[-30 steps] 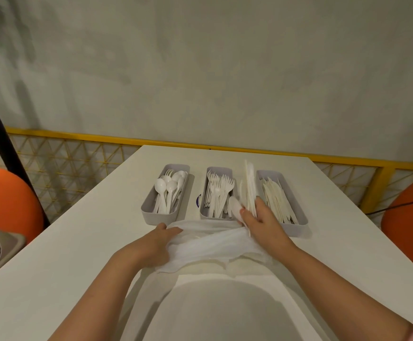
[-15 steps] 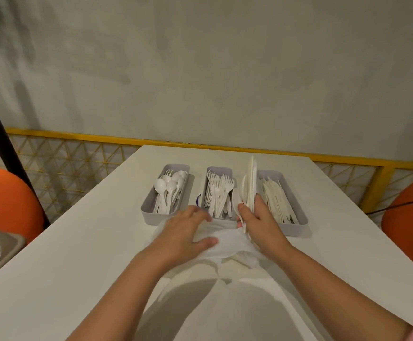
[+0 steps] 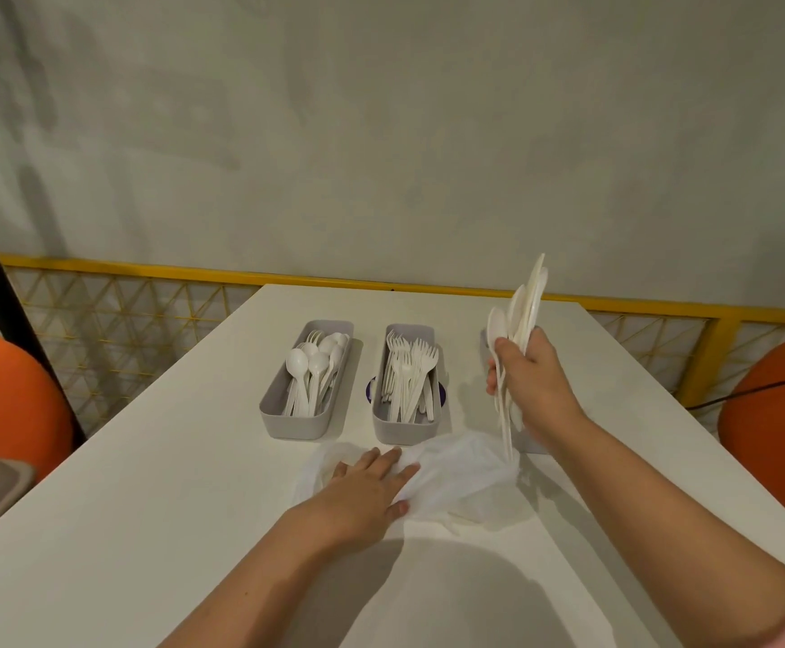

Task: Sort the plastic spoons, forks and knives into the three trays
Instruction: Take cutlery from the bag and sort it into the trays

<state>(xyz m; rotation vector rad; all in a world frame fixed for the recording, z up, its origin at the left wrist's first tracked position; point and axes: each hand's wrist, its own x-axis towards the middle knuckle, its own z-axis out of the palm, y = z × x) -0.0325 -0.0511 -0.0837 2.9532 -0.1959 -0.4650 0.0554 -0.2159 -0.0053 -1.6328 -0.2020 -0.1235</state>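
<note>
On the white table (image 3: 147,507), left hand (image 3: 362,493) lies flat on the bag (image 3: 465,479); right hand (image 3: 533,381) grips cutlery (image 3: 528,297).

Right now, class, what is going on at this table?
A person is sorting white plastic cutlery. The right hand grips a bundle of cutlery upright above the table. The left hand presses flat on a crumpled plastic bag. Beyond it, the spoon tray and fork tray are partly filled.

light: dim, warm, overhead | shadow: large, soft, near table (image 3: 157,484) edge | edges: wide-angle bowing
</note>
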